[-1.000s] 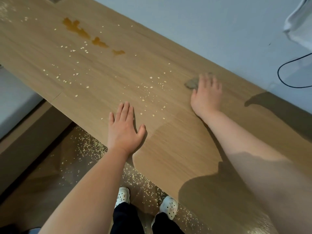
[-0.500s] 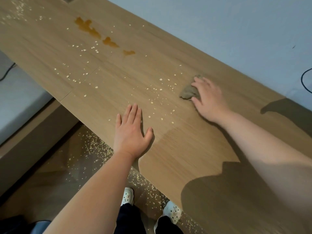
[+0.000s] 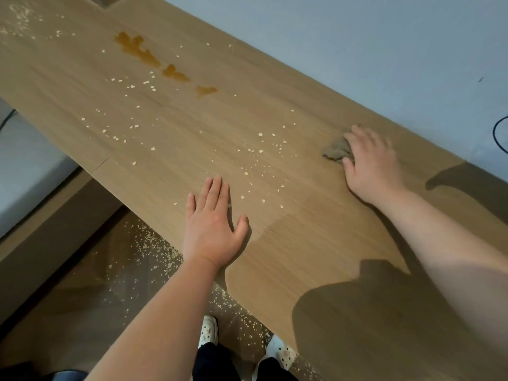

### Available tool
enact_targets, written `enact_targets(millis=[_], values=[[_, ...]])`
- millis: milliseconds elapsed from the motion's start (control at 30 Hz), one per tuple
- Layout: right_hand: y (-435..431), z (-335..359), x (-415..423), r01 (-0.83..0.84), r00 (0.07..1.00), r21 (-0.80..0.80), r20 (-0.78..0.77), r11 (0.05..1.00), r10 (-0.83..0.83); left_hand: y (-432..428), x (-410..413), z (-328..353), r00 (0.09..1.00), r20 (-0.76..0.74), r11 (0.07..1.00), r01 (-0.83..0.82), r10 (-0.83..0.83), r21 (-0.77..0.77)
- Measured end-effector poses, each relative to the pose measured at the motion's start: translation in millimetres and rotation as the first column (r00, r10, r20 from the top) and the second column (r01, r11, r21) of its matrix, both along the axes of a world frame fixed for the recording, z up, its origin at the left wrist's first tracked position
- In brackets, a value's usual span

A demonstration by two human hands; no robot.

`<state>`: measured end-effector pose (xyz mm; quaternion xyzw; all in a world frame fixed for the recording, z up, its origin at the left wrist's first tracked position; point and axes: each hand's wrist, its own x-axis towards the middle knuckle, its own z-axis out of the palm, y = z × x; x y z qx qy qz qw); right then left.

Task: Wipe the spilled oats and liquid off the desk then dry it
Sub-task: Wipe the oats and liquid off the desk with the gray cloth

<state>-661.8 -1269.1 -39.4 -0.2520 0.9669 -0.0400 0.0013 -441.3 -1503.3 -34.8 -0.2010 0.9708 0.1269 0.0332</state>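
A long wooden desk runs diagonally along a pale wall. Amber liquid puddles lie at its far left, and loose oats are scattered over the middle. My right hand presses a crumpled grey-brown cloth flat on the desk near the wall; most of the cloth is hidden under my palm. My left hand rests flat on the desk's front edge, fingers spread, holding nothing. A few oats lie just past its fingertips.
Many oats lie on the floor below the desk's front edge, around my two white shoes. A low white surface stands to the left. A black cable hangs on the wall at right.
My right hand slid the cloth a little leftward along the desk, then back toward the wall. My left hand has stayed planted. The camera view shifted left.
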Motion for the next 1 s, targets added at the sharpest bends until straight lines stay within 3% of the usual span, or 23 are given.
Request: enact_targets(millis=[67, 133, 333, 500, 567, 633, 700, 767, 833, 933, 1000], values=[[-6.2, -1.4, -19.8, 0.258, 0.966, -0.049, 0.001, 0.965, -0.258, -0.1, -0.3, 0.3, 1.000, -0.002, 1.000, 0.004, -0.004, 0.003], [-28.2, -7.1, -22.4, 0.375, 0.926, -0.069, -0.031, 0.925, -0.377, -0.3, 0.0, 1.2, 1.000, -0.002, 1.000, 0.001, -0.001, 0.002], [-92.1, -0.3, -53.2, 0.300, 0.953, -0.083, -0.024, 0.950, -0.303, 0.8, 0.6, 1.4, 1.000, -0.004, 1.000, 0.004, -0.004, -0.004], [-124.2, 0.2, -59.0, 0.364, 0.929, -0.212, 0.014, 0.907, -0.369, 0.5, 0.6, -1.2, 1.000, -0.017, 1.000, 0.009, -0.010, -0.015], [-134.9, 0.7, -44.3, 0.250, 0.966, -0.274, 0.000, 0.929, -0.259, 0.7, 0.4, -1.6, 1.000, -0.025, 1.000, 0.008, -0.008, -0.018], [-140.8, -0.5, -19.7, 0.045, 0.999, -0.328, 0.013, 0.944, -0.044, 0.8, 0.2, -1.4, 1.000, -0.027, 1.000, 0.004, -0.005, -0.018], [-134.3, -2.2, 1.7, -0.214, 0.968, -0.347, 0.050, 0.913, 0.246, 0.8, 0.6, -0.6, 1.000, -0.020, 1.000, 0.003, -0.003, -0.020], [-118.6, 1.9, -4.8, -0.375, 0.898, -0.343, 0.097, 0.861, 0.430, 1.1, 0.3, -0.3, 1.000, -0.022, 1.000, -0.003, 0.003, -0.015], [-104.6, 6.2, -33.0, -0.286, 0.930, -0.347, 0.124, 0.893, 0.346, 0.9, 0.5, -0.8, 1.000, -0.024, 1.000, -0.006, 0.005, -0.013], [-80.7, 9.6, -67.3, 0.130, 0.984, -0.373, 0.161, 0.919, -0.074, 0.4, 0.5, -1.1, 1.000, -0.017, 1.000, -0.005, 0.005, -0.017], [-79.0, 10.0, -45.4, 0.133, 0.984, -0.376, 0.163, 0.917, -0.076, 0.2, 0.2, -0.8, 1.000, -0.015, 1.000, -0.001, 0.001, -0.020]])
